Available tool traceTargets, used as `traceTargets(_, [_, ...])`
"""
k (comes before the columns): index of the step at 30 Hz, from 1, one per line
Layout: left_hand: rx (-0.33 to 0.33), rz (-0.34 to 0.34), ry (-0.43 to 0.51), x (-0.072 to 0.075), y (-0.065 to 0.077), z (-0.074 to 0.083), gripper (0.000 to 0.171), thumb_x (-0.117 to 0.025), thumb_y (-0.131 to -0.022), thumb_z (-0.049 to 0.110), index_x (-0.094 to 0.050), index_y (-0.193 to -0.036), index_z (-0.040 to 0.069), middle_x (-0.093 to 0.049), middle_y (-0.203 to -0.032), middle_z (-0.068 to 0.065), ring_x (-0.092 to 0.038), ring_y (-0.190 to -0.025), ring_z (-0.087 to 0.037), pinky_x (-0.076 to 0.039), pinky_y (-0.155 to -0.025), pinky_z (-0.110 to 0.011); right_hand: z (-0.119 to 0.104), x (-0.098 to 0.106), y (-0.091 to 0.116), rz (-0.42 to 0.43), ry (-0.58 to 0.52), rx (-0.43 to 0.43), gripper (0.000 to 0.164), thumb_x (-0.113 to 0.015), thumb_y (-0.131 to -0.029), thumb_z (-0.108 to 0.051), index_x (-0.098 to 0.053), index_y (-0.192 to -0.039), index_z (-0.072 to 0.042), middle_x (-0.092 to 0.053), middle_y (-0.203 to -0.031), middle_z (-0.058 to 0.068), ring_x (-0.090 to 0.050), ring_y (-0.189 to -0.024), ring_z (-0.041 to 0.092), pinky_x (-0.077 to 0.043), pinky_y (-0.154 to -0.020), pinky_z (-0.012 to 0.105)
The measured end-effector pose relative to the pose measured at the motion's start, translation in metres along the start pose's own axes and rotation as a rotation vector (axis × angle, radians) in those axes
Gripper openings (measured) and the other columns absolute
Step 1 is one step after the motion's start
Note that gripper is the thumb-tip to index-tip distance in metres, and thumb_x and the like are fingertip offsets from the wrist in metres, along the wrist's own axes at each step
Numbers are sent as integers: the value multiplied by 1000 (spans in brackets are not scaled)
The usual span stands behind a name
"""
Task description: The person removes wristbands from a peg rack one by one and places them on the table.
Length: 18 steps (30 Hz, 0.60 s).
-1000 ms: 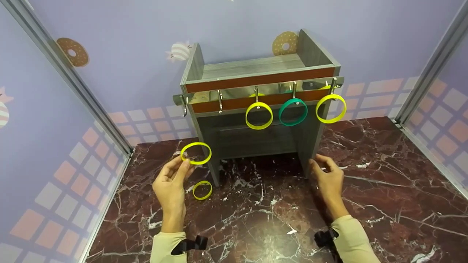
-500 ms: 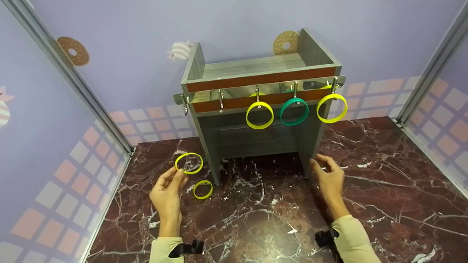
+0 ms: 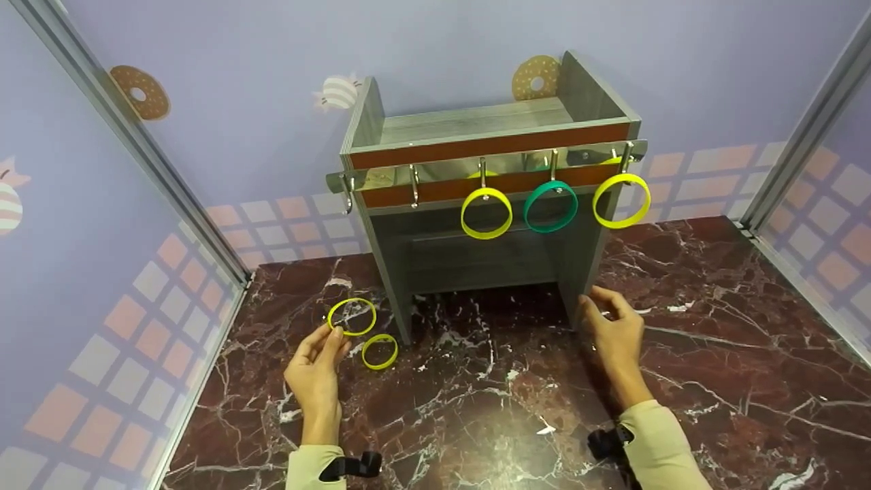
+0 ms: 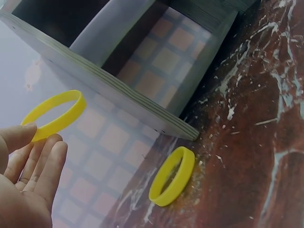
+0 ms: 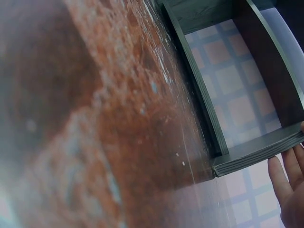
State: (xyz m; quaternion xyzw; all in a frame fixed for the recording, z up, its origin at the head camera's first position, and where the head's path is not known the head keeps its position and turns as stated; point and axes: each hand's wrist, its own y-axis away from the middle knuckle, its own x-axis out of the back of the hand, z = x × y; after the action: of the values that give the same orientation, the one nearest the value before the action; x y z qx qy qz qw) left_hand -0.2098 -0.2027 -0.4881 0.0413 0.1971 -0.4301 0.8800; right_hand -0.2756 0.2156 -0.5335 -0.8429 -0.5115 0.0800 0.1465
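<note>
On hook rail (image 3: 446, 171), I've 3 rings (image 3: 550, 231) up, 2 hooks (image 3: 414, 187) bare; L hand (image 3: 315, 378) pinches 4th ring (image 4: 61, 122), other fingers loose; 5th ring (image 4: 182, 181) on tbl (image 3: 490, 425); R hand (image 3: 618, 333) grips shelf (image 3: 490, 144).

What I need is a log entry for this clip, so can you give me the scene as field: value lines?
Left hand: pinches a held yellow ring
Right hand: grips the right side panel of the grey shelf
On tabletop: loose yellow ring, near the left side panel
Hooks: five, in a row; two leftmost bare
Hung, left to right: middle yellow ring, green ring, rightmost yellow ring
</note>
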Motion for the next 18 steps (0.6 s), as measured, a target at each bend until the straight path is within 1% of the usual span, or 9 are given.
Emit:
traceTargets(5, [26, 8, -17, 4, 0, -7, 23, -74, -97, -7, -68, -118, -16, -73, -92, -11, -78, -81, -20, -66, -81, -32, 1, 0, 1, 2, 10, 25, 24, -81, -96, -6, -76, -116, 6, -77, -92, 8, -68, -68, 5, -55, -58, 15])
traceTargets(7, [36, 17, -7, 6, 0, -11, 23, -73, -97, -7, -68, -118, -16, -73, -92, -12, -78, -81, -20, -66, -80, -31, 2, 0, 1, 4, 12, 26, 24, -81, -96, -6, -76, -116, 6, -77, -92, 9, -68, -68, 4, -55, -57, 14])
traceTargets(11, [50, 32, 0, 9, 0, -16, 22, -73, -97, -7, -69, -117, -16, -73, -91, -12, -78, -79, -19, -66, -79, -31, 3, -1, 1, 14, 13, 23, 24, -81, -96, -4, -76, -116, 7, -77, -94, 15, -66, -67, 3, -53, -55, 13])
traceTargets(14, [60, 35, -13, 10, -1, -18, 22, -74, -97, -5, -69, -117, -15, -73, -92, -12, -78, -79, -19, -66, -80, -31, 1, -1, 2, 18, 11, 23, 24, -80, -96, -4, -76, -117, 7, -76, -95, 17, -65, -66, 3, -51, -53, 13])
traceTargets(18, [78, 49, -1, 11, -3, -20, 24, -75, -97, -5, -68, -118, -15, -73, -91, -11, -77, -79, -20, -66, -80, -31, 0, -2, 1, 16, 12, 24, 23, -81, -96, -5, -76, -116, 6, -76, -94, 13, -65, -66, 4, -52, -54, 14])
